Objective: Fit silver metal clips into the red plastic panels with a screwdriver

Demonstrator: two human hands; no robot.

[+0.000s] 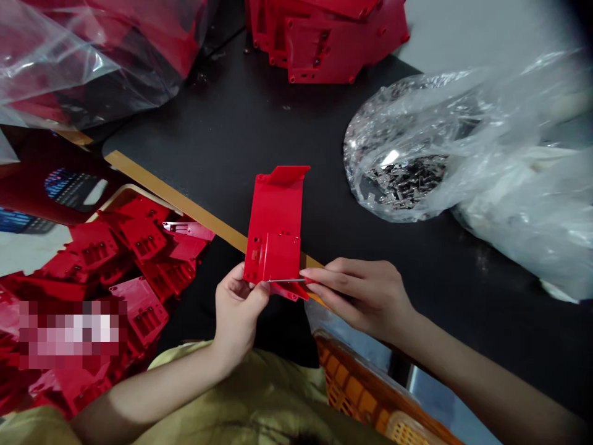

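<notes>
My left hand (pixel 241 306) pinches the lower left corner of a red plastic panel (pixel 278 207), thumb on top. The panel has a slanted flap at its far end and small slots near its left edge. Along its near edge runs a thin metal rod (pixel 285 281), from my left thumb to the fingertips of my right hand (pixel 359 290). My right thumb and fingers are closed on the rod's right end, at the panel's lower right corner. Another red piece (pixel 291 290) shows below the rod; whether it is joined to the panel I cannot tell.
Red plastic parts (pixel 143 303) are heaped at the left, and others stand stacked (pixel 324 52) at the back of the black table (pixel 222 133). A clear bag of small metal pieces (pixel 403 179) lies right. A red-filled bag (pixel 102 62) is back left; an orange basket (pixel 343 377) sits below.
</notes>
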